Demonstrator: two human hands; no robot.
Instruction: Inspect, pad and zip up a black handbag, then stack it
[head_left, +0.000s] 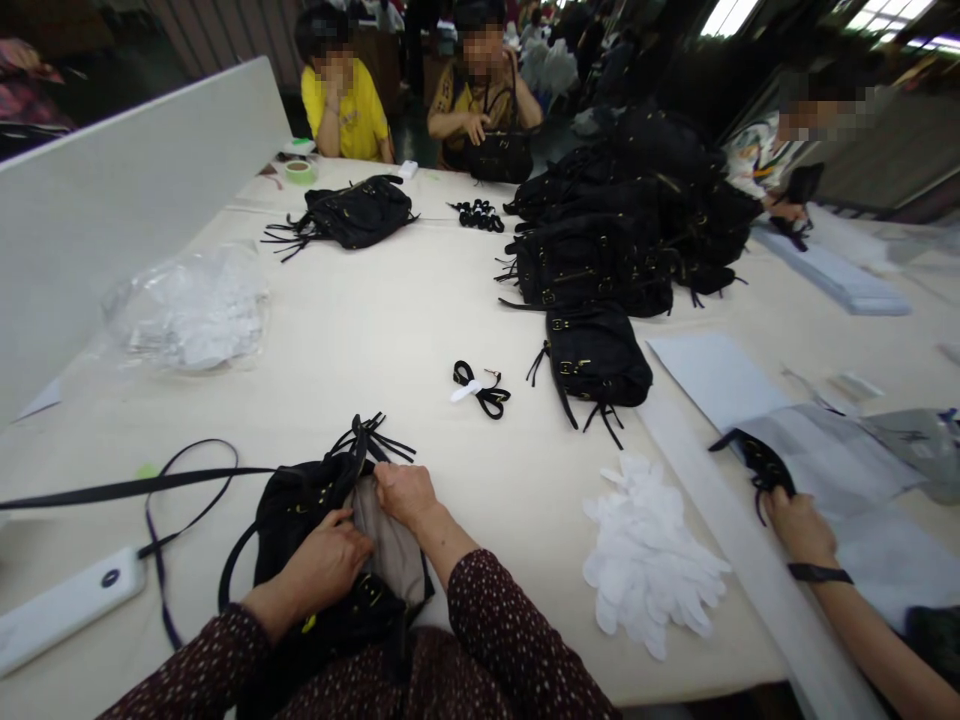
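Note:
A black bag (296, 490) with gold-coloured fittings and a grey-beige lining (386, 540) lies at the table's near edge, against my body. My right hand (405, 492) is closed on the far rim of its opening, beside a bunch of thin black strap ends (382, 435). At the near side of the opening, my left hand (326, 560) has its fingers curled over the bag's edge, some fingertips hidden in the fold. A long black strap (142, 487) runs from the bag out to the left.
A bundled black strap (491, 400) lies mid-table, before piled black bags (585, 260). White paper tags (649, 550) are heaped at right, near a co-worker's hand (802, 525). Left are a plastic bag of white pieces (199, 310), a white device (71, 605) and a partition (150, 190).

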